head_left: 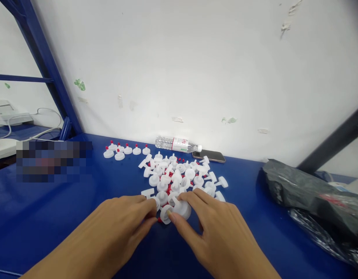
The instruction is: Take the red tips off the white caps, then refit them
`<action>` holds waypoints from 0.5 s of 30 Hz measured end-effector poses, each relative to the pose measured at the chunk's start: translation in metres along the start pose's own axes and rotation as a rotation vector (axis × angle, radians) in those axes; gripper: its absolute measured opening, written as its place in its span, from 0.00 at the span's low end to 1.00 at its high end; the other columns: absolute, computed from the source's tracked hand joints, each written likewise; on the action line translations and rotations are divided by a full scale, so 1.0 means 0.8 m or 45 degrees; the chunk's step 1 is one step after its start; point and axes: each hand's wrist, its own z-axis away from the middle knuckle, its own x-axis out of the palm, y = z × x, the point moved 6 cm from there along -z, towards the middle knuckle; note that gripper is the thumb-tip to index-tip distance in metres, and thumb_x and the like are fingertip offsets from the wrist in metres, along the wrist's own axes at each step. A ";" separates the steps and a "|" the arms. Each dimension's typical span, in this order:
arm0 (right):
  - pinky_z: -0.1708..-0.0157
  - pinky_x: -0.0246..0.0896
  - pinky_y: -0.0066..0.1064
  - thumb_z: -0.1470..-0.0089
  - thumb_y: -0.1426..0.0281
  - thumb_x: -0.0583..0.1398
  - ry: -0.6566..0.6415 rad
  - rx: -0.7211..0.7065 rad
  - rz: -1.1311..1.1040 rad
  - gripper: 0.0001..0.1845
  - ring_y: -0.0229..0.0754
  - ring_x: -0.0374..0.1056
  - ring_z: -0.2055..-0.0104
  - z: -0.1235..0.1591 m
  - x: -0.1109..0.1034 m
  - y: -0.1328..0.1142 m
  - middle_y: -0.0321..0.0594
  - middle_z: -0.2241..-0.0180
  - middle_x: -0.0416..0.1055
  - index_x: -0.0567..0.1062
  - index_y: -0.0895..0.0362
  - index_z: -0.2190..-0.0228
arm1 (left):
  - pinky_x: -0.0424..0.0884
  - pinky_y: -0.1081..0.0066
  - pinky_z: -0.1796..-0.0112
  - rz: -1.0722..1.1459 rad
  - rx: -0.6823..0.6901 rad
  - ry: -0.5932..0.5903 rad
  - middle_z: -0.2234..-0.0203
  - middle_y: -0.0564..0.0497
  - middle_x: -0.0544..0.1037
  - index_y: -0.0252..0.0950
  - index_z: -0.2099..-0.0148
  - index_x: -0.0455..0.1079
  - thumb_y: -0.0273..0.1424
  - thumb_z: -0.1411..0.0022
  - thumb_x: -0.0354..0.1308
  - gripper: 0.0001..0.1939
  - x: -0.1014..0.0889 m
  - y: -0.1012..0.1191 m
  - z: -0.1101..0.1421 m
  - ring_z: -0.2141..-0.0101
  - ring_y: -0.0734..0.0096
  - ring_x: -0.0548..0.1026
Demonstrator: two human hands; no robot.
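White plastic nozzle caps lie in a loose heap in the middle of the blue table, with small red tip caps among them. At the near edge of the heap, my left hand is closed, thumb and forefinger pinching a small red tip cap that is mostly hidden. Close beside it, my right hand has its thumb and forefinger around a white nozzle cap. Farther back to the left stand several white nozzle caps with red tips on them, upright in a small group.
A clear plastic bottle lies against the wall, next to a dark phone. Grey plastic bags are bunched at the right. A blue metal frame rises at the left, near a white device with a cable.
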 end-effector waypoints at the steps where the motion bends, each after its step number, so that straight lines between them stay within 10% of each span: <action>1: 0.73 0.64 0.35 0.33 0.58 0.61 -0.007 0.001 -0.002 0.11 0.49 0.80 0.67 -0.001 0.000 0.000 0.34 0.61 0.81 0.80 0.48 0.56 | 0.71 0.73 0.70 0.040 -0.009 0.023 0.71 0.54 0.85 0.42 0.65 0.79 0.29 0.33 0.56 0.11 -0.006 0.001 -0.001 0.72 0.68 0.81; 8: 0.72 0.62 0.33 0.32 0.59 0.61 -0.040 0.000 -0.027 0.10 0.47 0.80 0.65 -0.001 0.001 -0.003 0.34 0.60 0.81 0.79 0.48 0.55 | 0.70 0.81 0.75 0.343 -0.001 0.398 0.66 0.58 0.86 0.46 0.58 0.82 0.34 0.33 0.58 0.10 -0.048 0.006 -0.004 0.72 0.76 0.80; 15: 0.72 0.61 0.33 0.32 0.60 0.60 -0.058 -0.009 -0.071 0.09 0.46 0.80 0.65 -0.001 0.001 -0.004 0.34 0.61 0.81 0.79 0.48 0.56 | 0.73 0.82 0.73 0.493 0.006 0.312 0.70 0.58 0.87 0.48 0.58 0.84 0.34 0.33 0.60 0.11 -0.041 0.013 -0.006 0.74 0.75 0.82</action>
